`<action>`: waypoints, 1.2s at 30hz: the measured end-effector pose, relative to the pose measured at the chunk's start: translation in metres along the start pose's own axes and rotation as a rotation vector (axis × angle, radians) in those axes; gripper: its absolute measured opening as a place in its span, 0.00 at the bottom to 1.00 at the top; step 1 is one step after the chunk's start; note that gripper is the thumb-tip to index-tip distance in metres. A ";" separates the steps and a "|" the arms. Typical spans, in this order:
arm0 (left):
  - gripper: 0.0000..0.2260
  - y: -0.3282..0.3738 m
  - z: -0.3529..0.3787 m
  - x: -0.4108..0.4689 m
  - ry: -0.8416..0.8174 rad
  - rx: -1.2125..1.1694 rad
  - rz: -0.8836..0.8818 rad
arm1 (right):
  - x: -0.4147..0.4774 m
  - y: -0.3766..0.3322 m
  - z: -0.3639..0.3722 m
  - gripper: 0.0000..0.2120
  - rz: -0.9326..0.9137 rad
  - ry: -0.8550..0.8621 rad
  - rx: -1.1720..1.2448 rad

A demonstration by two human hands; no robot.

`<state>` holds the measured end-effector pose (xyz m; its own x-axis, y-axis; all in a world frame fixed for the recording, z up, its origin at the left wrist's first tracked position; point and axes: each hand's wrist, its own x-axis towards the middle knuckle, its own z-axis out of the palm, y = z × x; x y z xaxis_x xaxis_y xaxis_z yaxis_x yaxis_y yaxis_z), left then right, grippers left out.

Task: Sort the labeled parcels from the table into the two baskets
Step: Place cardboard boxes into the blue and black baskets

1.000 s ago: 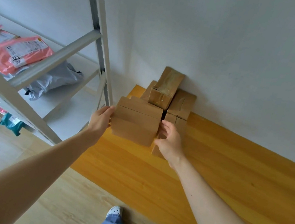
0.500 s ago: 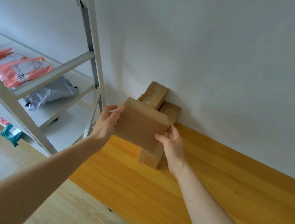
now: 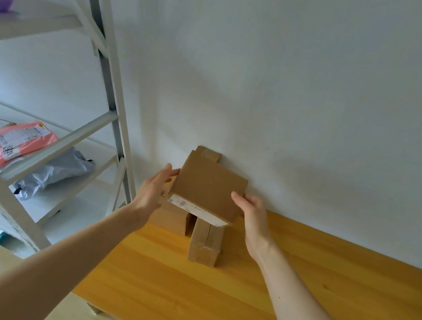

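Fingers (image 3: pixel 172 173) of the left hand (image 3: pixel 152 192) lie long and nearly straight, pressed flat against the nine o'clock edge of the box (image 3: pixel 208 193); over at three o'clock the right hand (image 3: pixel 253 218) is clamped on it, thumb (image 3: pixel 238 198) on the near face, the other fingers tucked behind and out of sight; so that's one flat press and one real grip, and the box hangs between them, tilted, clear of everything beneath.

A white label (image 3: pixel 196 210) runs along its six o'clock edge; the print is too small to read from here.

Directly below, at six o'clock, sits the rest of the stack (image 3: pixel 205 242), brown boxes resting on the yellow table (image 3: pixel 277 305), with one more peeking out at twelve o'clock against the wall; off at nine o'clock stands the rack (image 3: pixel 106 78), with pink and grey mailers (image 3: pixel 16 140) on a shelf.

No baskets in view anywhere.

This looks like the pick-and-check step: one parcel is up off the pile and nothing is sorted yet; the next move likely calls for tipping that label toward the eyes, reading it, then turning away from the wall to find the right basket; the left side may need fingers wrapped round for the carry, since a flat press could let the box slip.
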<state>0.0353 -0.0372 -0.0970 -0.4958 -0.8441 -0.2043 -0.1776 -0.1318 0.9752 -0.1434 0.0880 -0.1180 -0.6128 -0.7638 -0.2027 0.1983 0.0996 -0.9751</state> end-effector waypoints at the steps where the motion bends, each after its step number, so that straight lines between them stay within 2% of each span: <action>1: 0.24 0.003 -0.002 0.000 -0.022 -0.010 0.003 | -0.001 -0.002 0.003 0.25 -0.004 0.001 0.002; 5: 0.16 0.007 -0.012 0.002 -0.094 0.003 0.063 | -0.004 -0.011 0.015 0.34 -0.056 -0.041 -0.008; 8: 0.13 0.013 -0.018 0.006 -0.140 0.050 0.082 | -0.006 -0.017 0.023 0.51 -0.089 -0.071 -0.039; 10: 0.15 0.020 -0.020 0.008 -0.200 0.054 0.064 | -0.007 -0.018 0.027 0.56 -0.131 -0.073 -0.104; 12: 0.16 0.028 -0.021 0.010 -0.245 0.030 0.079 | -0.008 -0.017 0.031 0.53 -0.183 -0.073 -0.165; 14: 0.17 0.038 -0.020 0.010 -0.216 -0.015 0.143 | -0.007 -0.017 0.035 0.49 -0.231 -0.061 -0.182; 16: 0.27 0.045 -0.018 0.009 -0.160 -0.098 0.188 | -0.006 -0.019 0.040 0.46 -0.264 -0.045 -0.168; 18: 0.40 0.052 -0.016 0.009 -0.142 -0.211 0.157 | -0.007 -0.023 0.046 0.42 -0.288 -0.034 -0.139; 19: 0.42 0.054 -0.016 0.009 -0.162 -0.266 0.125 | -0.008 -0.026 0.049 0.40 -0.292 -0.027 -0.127; 24: 0.25 0.052 -0.015 0.003 -0.366 -0.299 0.105 | -0.009 -0.040 0.064 0.30 -0.304 -0.062 -0.074; 28: 0.28 0.049 -0.014 0.004 -0.311 -0.232 0.139 | -0.006 -0.049 0.071 0.30 -0.330 0.000 -0.112; 32: 0.25 0.053 -0.017 0.005 -0.233 -0.185 0.166 | -0.007 -0.055 0.066 0.16 -0.301 -0.053 -0.082; 36: 0.21 0.063 -0.024 0.009 -0.218 -0.139 0.174 | -0.008 -0.057 0.067 0.23 -0.278 -0.069 -0.056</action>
<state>0.0402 -0.0659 -0.0353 -0.6821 -0.7306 -0.0319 0.0364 -0.0774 0.9963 -0.0983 0.0460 -0.0551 -0.5842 -0.8079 0.0774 -0.0134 -0.0858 -0.9962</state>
